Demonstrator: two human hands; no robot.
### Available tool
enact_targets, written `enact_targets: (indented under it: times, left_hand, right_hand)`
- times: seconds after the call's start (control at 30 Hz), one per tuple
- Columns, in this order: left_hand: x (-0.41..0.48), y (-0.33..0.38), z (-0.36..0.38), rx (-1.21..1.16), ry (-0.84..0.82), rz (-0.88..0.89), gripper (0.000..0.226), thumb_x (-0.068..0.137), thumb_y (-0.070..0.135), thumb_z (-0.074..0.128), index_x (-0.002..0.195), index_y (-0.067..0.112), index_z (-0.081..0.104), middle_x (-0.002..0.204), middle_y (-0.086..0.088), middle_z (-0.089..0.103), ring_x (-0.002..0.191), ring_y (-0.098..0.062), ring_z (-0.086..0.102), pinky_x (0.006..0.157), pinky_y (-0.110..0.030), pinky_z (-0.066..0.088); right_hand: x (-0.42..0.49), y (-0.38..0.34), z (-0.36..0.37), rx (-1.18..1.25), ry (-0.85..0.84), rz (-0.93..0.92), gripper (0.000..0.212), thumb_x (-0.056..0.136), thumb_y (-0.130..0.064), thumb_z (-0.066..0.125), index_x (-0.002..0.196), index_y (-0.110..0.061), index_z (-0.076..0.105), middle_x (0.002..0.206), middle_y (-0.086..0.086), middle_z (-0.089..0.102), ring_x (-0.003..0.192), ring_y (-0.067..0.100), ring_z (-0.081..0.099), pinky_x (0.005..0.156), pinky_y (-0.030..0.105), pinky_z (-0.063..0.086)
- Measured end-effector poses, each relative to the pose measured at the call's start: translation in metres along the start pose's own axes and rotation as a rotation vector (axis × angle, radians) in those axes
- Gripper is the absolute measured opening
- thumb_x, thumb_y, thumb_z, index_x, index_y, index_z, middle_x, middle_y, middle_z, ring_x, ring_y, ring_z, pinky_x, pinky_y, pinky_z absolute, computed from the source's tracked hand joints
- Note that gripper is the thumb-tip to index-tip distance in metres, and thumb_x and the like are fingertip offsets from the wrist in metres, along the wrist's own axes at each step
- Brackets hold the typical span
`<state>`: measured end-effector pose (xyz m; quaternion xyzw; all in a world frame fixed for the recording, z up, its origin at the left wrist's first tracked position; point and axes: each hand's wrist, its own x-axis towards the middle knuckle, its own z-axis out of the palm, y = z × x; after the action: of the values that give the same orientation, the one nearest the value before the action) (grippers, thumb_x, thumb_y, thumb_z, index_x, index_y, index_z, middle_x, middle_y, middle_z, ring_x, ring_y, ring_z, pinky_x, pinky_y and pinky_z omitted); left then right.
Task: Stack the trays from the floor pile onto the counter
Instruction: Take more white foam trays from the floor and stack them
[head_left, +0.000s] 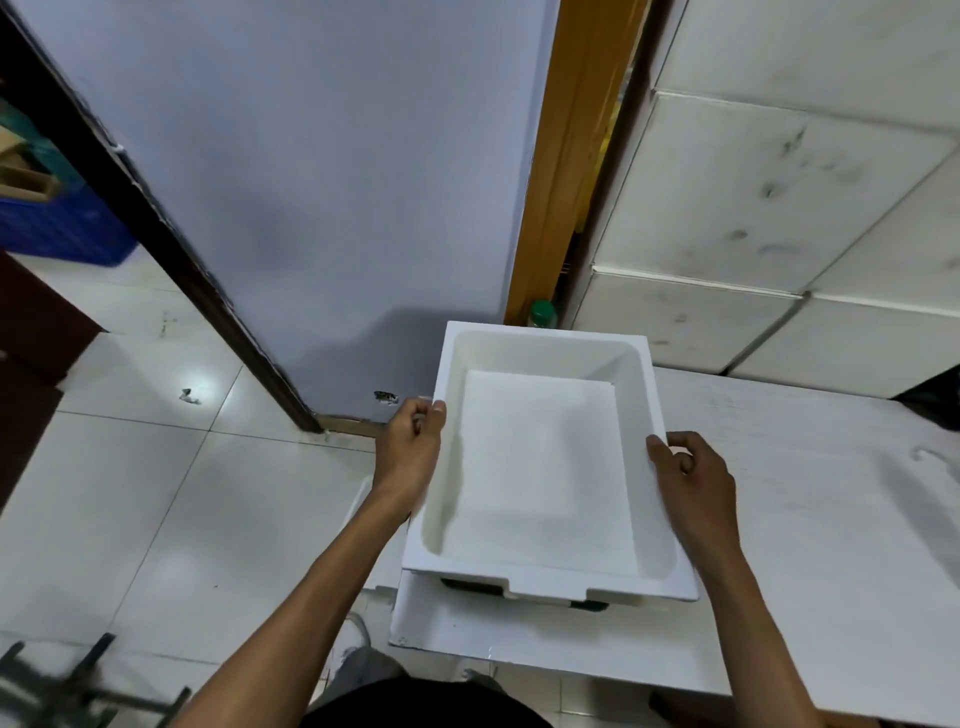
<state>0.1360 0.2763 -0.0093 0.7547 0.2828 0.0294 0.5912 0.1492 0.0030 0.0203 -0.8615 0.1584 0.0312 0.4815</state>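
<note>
Both hands grip tray (540, 467) (counter (831, 493) beneath).

The white tray (545, 467) hides the fingers of the left hand (410, 447) under its rim, and whatever dark thing lies beneath its near edge. The green-capped bottle (542, 313) shows only its top. The blue crate (57, 218) is cut by the left edge (contents unclear), and the dark metal frame (78, 686) is blurred

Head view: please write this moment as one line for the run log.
step: placing tray on counter | left hand: grips left rim | right hand: grips right rim | white tray: empty, over counter left end
</note>
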Motion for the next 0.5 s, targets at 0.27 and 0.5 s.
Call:
enact_targets:
  times: [0.27, 0.5]
  left_hand:
    - [0.007, -0.031, 0.014, 0.209, 0.116, 0.047, 0.019, 0.097, 0.035, 0.056, 0.097, 0.018, 0.064, 0.091, -0.001, 0.065, 0.081, -0.020, 0.061, 0.073, -0.032, 0.049]
    - [0.006, -0.035, 0.018, 0.183, 0.008, -0.008, 0.036, 0.102, 0.043, 0.044, 0.133, 0.029, 0.055, 0.110, 0.002, 0.063, 0.100, -0.019, 0.059, 0.087, -0.032, 0.048]
  right_hand:
    - [0.002, 0.033, 0.022, -0.075, 0.096, -0.020, 0.021, 0.097, -0.026, 0.056, 0.111, -0.012, 0.063, 0.103, 0.006, 0.061, 0.091, 0.023, 0.058, 0.067, 0.023, 0.039]
    - [0.007, 0.046, 0.033, -0.106, 0.083, -0.055, 0.040, 0.105, -0.030, 0.038, 0.140, -0.022, 0.053, 0.116, 0.004, 0.063, 0.101, 0.016, 0.054, 0.089, 0.025, 0.036]
